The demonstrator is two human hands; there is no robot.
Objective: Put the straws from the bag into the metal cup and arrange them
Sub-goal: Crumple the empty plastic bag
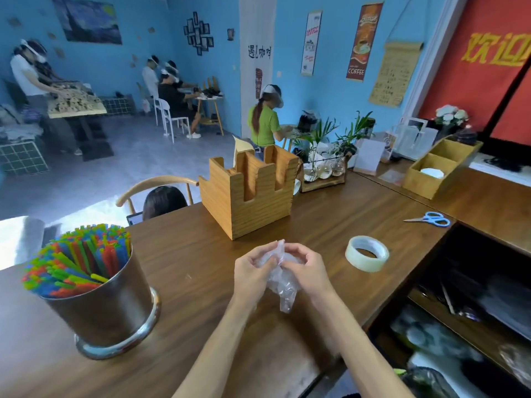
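A metal cup (109,311) stands at the left of the wooden table (195,268). It is packed with several coloured straws (77,259) in red, blue, green and yellow, leaning left. In the middle of the table my left hand (253,274) and my right hand (307,271) both grip a crumpled clear plastic bag (283,288). The bag hangs down between the hands, and no straws show inside it.
A wooden slotted holder (250,193) stands behind my hands. A roll of clear tape (367,253) lies to the right, blue scissors (431,219) farther right. A wooden box (442,168) and plants (324,156) line the back. The table edge drops off at the right.
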